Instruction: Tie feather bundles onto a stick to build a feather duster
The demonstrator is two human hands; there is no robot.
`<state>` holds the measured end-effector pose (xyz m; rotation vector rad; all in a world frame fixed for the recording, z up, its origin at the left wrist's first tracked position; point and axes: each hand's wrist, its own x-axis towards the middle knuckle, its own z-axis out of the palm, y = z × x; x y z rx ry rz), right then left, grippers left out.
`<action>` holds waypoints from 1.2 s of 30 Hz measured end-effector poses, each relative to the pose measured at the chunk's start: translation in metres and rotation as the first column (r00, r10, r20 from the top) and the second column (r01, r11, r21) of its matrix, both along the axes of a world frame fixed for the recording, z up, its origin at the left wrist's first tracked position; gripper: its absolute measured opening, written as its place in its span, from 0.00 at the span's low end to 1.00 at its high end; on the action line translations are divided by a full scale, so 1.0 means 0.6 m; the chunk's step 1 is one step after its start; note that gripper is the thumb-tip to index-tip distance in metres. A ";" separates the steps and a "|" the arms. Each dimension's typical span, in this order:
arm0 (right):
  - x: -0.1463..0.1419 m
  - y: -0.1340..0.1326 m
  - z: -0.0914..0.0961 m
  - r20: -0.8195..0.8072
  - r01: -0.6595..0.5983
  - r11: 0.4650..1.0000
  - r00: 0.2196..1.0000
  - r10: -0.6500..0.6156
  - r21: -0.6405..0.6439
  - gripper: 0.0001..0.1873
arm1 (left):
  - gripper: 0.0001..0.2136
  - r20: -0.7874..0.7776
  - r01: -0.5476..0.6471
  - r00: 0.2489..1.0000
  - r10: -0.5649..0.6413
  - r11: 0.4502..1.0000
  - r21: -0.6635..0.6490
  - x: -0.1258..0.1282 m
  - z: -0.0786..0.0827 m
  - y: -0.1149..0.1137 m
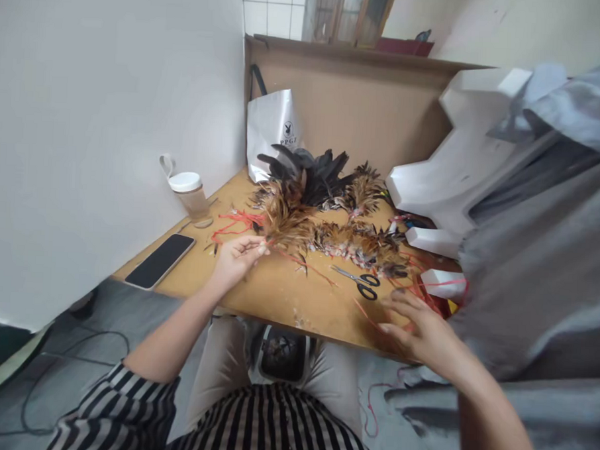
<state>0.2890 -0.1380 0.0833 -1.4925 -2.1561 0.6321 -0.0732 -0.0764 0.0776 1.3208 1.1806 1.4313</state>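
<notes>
My left hand (241, 257) is closed in a pinch on the base of a bunch of brown feathers (290, 228), which fans out to the right just above the wooden table. A thin red string (312, 271) trails rightward from near the pinch. Over the table's front right edge, my right hand (417, 326) has its thumb and fingers apart, with nothing plainly held. Close to its fingertips lie black-handled scissors (364, 281) and loose red strings (426, 293). More brown feather bunches (363, 244) rest behind the scissors.
Dark long feathers (315, 172) stand at the back, before a silver bag (269, 121). On the left are a white-lidded cup (192, 197) and a phone (162, 262). Grey cloth (551, 262) and a white angular piece (452, 152) crowd the right. A bin (284, 354) sits below.
</notes>
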 end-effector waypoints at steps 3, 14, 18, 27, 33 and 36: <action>-0.092 0.025 -0.012 -0.093 -0.059 0.988 0.993 0.072 0.140 0.22 | 0.14 0.057 0.041 0.998 -0.041 0.999 0.001 0.045 -0.007 -0.003; -0.307 0.088 -0.073 -0.773 0.007 1.000 0.634 -0.017 -0.016 0.13 | 0.14 0.155 0.059 0.987 -0.050 0.997 -0.055 0.080 -0.026 -0.024; -0.309 0.095 -0.089 -0.823 0.087 0.990 0.549 -0.144 -0.115 0.11 | 0.15 0.171 0.039 0.985 -0.027 0.997 -0.069 0.083 -0.046 -0.016; -0.321 0.086 -0.110 -0.800 0.121 0.987 0.578 -0.159 -0.109 0.14 | 0.12 0.108 -0.086 0.990 0.086 0.996 -0.007 0.092 -0.109 -0.008; -0.340 0.104 -0.131 -0.798 0.135 0.978 0.567 -0.207 -0.158 0.12 | 0.13 -0.141 -0.232 0.956 0.259 0.956 0.182 0.090 -0.140 -0.002; -0.344 0.115 -0.128 -0.797 0.153 0.976 0.565 -0.214 -0.154 0.13 | 0.13 -0.361 -0.244 0.860 0.362 0.911 0.332 0.094 -0.129 -0.006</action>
